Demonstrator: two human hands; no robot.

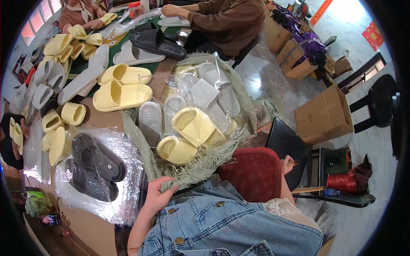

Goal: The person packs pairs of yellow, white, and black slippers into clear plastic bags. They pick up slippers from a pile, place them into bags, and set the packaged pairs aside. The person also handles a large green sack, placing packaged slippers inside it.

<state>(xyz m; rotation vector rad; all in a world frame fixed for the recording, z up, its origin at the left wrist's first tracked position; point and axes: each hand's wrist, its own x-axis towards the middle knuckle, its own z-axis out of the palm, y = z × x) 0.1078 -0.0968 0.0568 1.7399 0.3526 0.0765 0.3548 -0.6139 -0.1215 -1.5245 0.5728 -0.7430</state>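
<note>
1. Head view, far left: we see pale yellow slippers (121,94) and grey ones spread over the brown table (92,222), with a pair of black slippers (96,166) lying in a clear plastic bag (128,205) near its front edge.

2. Centre left: our left hand (159,194) has its fingers curled tight around the frayed lower edge of the green mesh sack (192,170), thumb on top and cloth bunched in the fist.

3. Centre: the sack lies open on the table just ahead of that hand, filled with bagged foam slippers (192,126), yellow and translucent white. We judge the load light but bulky. The mesh looks soft, limp and loosely woven, so it will sag and may tear at the fringe. A firmer hold would be a gathered handful of the rim, not loose threads. The plastic wraps inside look slippery.

4. Centre right: a red cushioned seat (254,173) sits just beside the sack.

5. Right: our right hand (287,164) shows only partly behind the seat, well apart from the sack. It seems to pinch a small stick-like thing, but we cannot tell for sure.
</note>
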